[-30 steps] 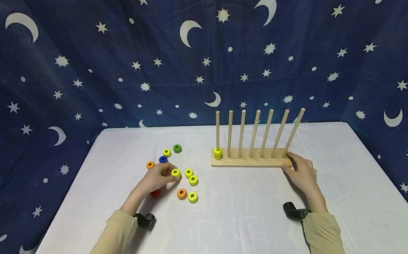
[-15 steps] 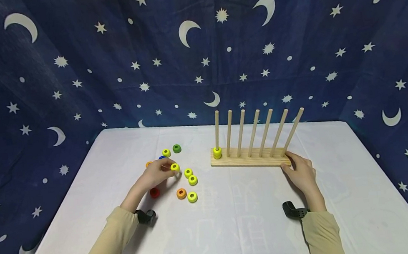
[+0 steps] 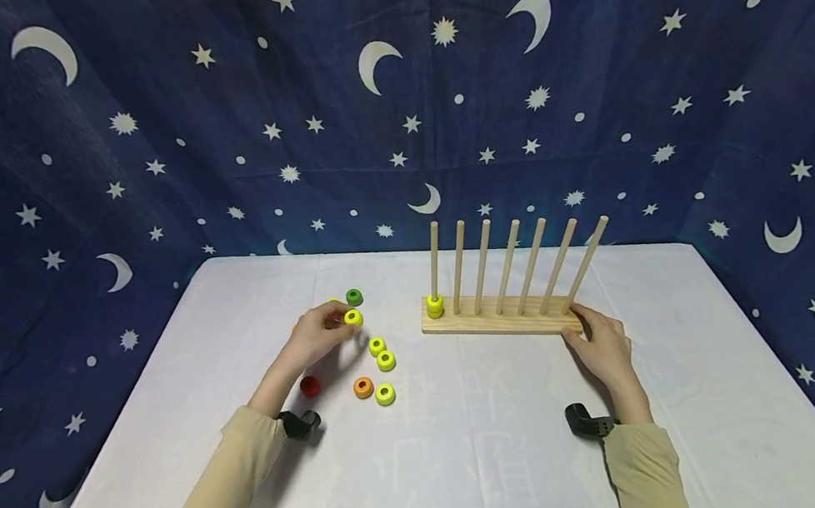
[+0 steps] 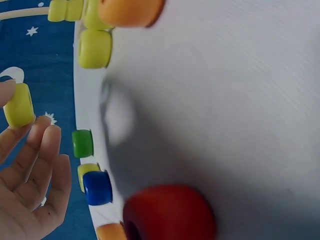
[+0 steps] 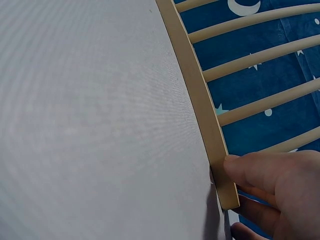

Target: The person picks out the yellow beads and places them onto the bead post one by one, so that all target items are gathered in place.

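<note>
Between thumb and fingers my left hand (image 3: 316,336) pinches a yellow ring bead (image 3: 353,318), raised above the table among the loose beads. In the left wrist view the same yellow bead (image 4: 19,105) sits at the fingertips. A wooden peg rack (image 3: 501,320) with several upright dowels stands right of centre. Two stacked yellow beads (image 3: 434,306) are on its leftmost peg. My right hand (image 3: 602,345) grips the rack's right end; in the right wrist view the thumb presses the board's (image 5: 200,107) front edge while fingers go behind.
Loose beads lie on the white table (image 3: 432,469): green (image 3: 354,297), red (image 3: 309,386), orange (image 3: 363,387) and several yellow ones (image 3: 385,394). A blue bead (image 4: 98,188) shows in the left wrist view. A dark starry cloth (image 3: 328,87) hangs behind.
My left hand has lifted the yellow bead and carried it slightly away from me, toward the green bead. My right hand and the rack stay in place.
</note>
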Action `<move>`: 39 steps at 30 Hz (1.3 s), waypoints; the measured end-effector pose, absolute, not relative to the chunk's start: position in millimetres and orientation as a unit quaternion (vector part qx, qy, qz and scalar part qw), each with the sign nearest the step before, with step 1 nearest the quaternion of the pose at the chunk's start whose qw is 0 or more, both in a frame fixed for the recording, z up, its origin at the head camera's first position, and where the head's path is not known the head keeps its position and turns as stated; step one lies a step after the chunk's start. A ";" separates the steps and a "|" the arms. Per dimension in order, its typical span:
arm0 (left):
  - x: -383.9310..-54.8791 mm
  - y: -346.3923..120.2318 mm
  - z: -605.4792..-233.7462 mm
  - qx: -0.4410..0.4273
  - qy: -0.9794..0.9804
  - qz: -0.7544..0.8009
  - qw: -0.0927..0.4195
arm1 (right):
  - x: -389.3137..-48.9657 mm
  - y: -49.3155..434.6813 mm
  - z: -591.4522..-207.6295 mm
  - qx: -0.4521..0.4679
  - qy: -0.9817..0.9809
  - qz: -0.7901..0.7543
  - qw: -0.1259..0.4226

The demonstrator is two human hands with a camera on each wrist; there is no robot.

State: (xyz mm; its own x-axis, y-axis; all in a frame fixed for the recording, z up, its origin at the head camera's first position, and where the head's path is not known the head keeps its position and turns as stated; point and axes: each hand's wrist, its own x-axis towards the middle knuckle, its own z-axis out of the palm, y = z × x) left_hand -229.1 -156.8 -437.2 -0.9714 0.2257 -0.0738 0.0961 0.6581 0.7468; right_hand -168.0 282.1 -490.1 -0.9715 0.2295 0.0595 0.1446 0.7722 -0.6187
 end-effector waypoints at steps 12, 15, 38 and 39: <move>-230.9 -140.7 -421.6 0.083 0.884 0.458 0.042 | -167.3 284.5 -487.7 -0.104 -0.940 0.321 0.043; -231.7 -135.5 -416.4 0.070 0.875 0.477 0.034 | -167.1 285.1 -487.4 -0.103 -0.941 0.321 0.039; -238.0 -98.2 -386.8 0.054 0.822 0.567 0.004 | -166.4 281.3 -484.6 -0.113 -0.940 0.321 0.033; -238.4 -96.8 -385.3 0.054 0.821 0.568 0.003 | -166.4 281.1 -484.4 -0.113 -0.940 0.321 0.033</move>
